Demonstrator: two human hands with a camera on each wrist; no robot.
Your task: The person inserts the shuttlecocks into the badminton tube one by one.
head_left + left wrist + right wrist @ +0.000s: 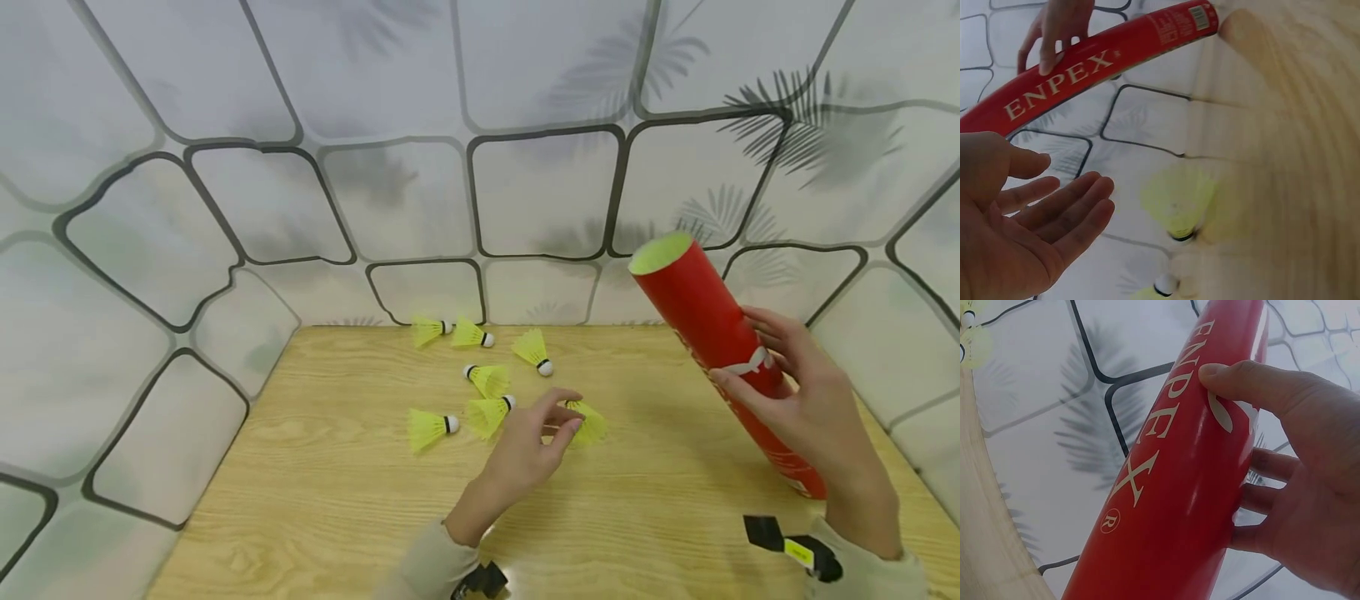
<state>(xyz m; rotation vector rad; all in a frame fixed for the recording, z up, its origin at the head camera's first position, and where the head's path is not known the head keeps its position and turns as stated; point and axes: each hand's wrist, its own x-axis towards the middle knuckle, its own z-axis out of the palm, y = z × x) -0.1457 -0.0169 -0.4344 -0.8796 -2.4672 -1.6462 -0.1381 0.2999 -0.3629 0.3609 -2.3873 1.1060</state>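
My right hand [813,400] grips a red shuttlecock tube [705,304] round its middle, thumb on one side and fingers on the other. The tube leans to the left, its mouth up and uncovered, its lower end at the tabletop. White "ENPEX" lettering runs along the tube [1166,456] in the right wrist view. My left hand [528,446] hovers over a yellow shuttlecock [590,422], partly covering it in the head view. In the left wrist view the left hand [1041,219] has loosely bent fingers with nothing between them, and a shuttlecock [1179,203] lies beyond the fingertips.
Several more yellow shuttlecocks lie scattered left of and behind the left hand, among them one at the left [427,429] and one farther back [532,350]. The wooden table [300,500] meets a patterned wall covering [540,192] at its back edge.
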